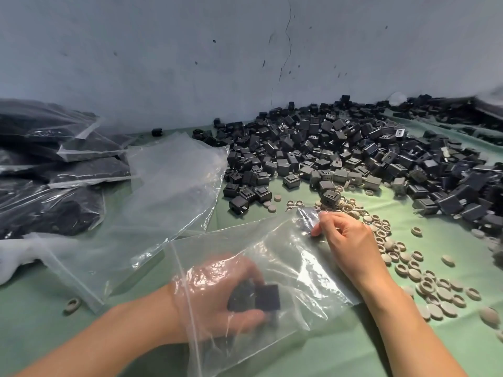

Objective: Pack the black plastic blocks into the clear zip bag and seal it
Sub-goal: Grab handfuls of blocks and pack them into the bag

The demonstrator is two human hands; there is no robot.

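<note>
A clear zip bag (288, 257) lies open on the green table in front of me. My left hand (217, 295) is inside the bag through its mouth and grips a couple of black plastic blocks (258, 296). My right hand (345, 240) pinches the bag's far corner and holds it up. A large heap of loose black blocks (353, 151) covers the table behind and to the right of the bag.
Several filled, sealed bags of black blocks (54, 170) are stacked at the left. Empty clear bags (168, 186) lie spread in the middle. Small grey round caps and rings (413, 262) are scattered at the right. A grey wall stands behind.
</note>
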